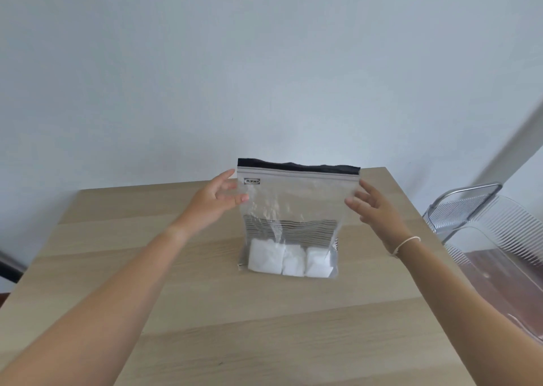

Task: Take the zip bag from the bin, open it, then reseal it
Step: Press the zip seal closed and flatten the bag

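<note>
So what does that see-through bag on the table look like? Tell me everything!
The zip bag is clear, crinkly plastic with a black strip along its top edge, a small logo label below it and thin dark stripes across its lower half. Three white blocks sit side by side inside at the bottom. It stands upright on the wooden table. The left hand touches its left edge; the right hand is at its right edge, fingers spread.

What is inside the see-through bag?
Three white folded bundles sit side by side at the bottom of the zip bag, which stands on the table. Above them it looks empty. What the bundles are is unclear.
</note>
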A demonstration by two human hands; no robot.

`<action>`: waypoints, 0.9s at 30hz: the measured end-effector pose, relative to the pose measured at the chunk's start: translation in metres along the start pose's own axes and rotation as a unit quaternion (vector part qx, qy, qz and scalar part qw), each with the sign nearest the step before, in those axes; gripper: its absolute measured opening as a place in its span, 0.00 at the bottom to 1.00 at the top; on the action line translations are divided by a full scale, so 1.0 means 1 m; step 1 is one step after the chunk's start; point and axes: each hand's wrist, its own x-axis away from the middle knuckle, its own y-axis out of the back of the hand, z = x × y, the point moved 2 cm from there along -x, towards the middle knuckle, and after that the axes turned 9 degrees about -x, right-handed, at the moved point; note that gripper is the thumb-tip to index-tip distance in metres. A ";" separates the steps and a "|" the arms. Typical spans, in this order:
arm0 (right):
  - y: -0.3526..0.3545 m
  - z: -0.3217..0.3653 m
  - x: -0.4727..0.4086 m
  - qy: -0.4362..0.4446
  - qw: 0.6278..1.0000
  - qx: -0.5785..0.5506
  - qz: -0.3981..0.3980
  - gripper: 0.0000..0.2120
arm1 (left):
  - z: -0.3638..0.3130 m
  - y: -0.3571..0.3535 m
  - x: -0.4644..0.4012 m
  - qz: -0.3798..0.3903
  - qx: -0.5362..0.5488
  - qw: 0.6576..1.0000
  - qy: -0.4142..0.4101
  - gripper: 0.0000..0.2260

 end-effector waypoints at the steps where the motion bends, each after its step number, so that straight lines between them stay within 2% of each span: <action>1: -0.003 -0.008 0.000 -0.011 1.000 -0.001 0.000 0.33 | 0.008 -0.006 0.001 0.007 -0.004 1.000 0.019 0.36; 6: -0.019 -0.057 -0.001 -0.086 0.996 0.025 0.020 0.35 | 0.047 -0.044 0.006 0.060 -0.013 0.994 0.088 0.35; 10: -0.031 -0.091 -0.004 -0.130 0.990 0.057 0.019 0.35 | 0.076 -0.073 0.004 0.074 -0.035 0.989 0.124 0.33; 19: -0.045 -0.115 -0.013 -0.117 0.989 0.085 0.007 0.27 | 0.105 -0.102 0.001 0.065 -0.024 0.988 0.139 0.24; 23: -0.042 -0.119 -0.007 -0.115 0.987 0.111 0.014 0.22 | 0.106 -0.108 0.015 0.027 -0.052 0.989 0.137 0.21; 27: -0.035 -0.121 0.012 -0.095 0.984 0.149 0.038 0.20 | 0.106 -0.111 0.043 0.036 -0.065 0.988 0.133 0.19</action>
